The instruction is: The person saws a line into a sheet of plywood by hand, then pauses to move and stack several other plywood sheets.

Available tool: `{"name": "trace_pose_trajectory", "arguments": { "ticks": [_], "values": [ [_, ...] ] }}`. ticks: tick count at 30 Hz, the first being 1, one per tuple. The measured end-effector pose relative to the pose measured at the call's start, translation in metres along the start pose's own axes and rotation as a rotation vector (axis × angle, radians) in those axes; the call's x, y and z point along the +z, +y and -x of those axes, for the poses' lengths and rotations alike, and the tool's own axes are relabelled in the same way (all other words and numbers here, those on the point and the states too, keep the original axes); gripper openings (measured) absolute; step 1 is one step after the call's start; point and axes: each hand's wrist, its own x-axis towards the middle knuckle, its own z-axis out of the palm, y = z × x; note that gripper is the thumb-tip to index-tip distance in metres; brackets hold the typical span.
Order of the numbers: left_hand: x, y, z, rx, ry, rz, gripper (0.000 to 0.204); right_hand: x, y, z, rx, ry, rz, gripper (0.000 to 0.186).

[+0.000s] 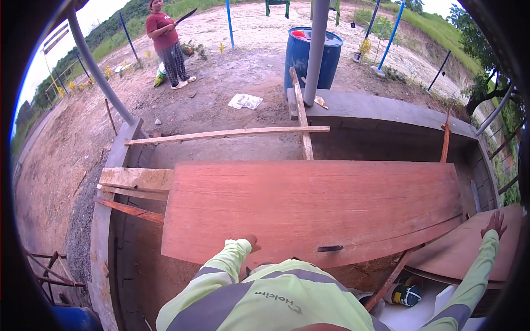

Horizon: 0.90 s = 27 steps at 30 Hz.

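Note:
A large reddish plywood sheet (309, 204) spans the low concrete enclosure, with a short dark bar (329, 247) on it near its lower edge. My left hand (249, 243), partly hidden by the sleeve, is over the sheet's lower left part, fingers loosely bent and apparently empty. My right hand (494, 226) lies with fingers spread on a second brown board (441, 251) at the right. Wooden planks (135, 177) stick out from under the sheet's left end, and a slanted timber (386, 287) runs below its right part.
Concrete block walls (375, 102) with grey posts (316, 44) surround the planks. Thin timbers (226, 134) cross beyond the sheet. A blue drum (298, 55) stands behind the far wall. A person (163, 38) holding a long blade stands at back left. Metal bars (52, 276) are at lower left.

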Motion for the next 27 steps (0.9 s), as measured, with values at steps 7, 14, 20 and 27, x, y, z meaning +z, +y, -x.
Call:
{"name": "trace_pose_trajectory", "arguments": {
  "ticks": [7,14,20,27],
  "values": [
    [0.025,-0.020,-0.004,0.018,-0.022,-0.067,0.053,-0.014,0.012,0.014,0.020,-0.560,0.196,0.073],
    [0.031,-0.036,-0.016,0.047,-0.183,-0.193,0.046,-0.041,-0.002,0.083,-0.088,-0.004,-0.078,0.089],
    [-0.006,-0.026,-0.010,-0.018,-0.241,0.148,0.042,-0.004,0.006,0.083,0.078,-0.571,0.021,0.088],
    [-0.019,-0.026,-0.017,0.032,-0.206,-0.156,0.038,-0.002,-0.008,0.111,-0.017,-0.731,-0.061,0.049]
  ]
}}
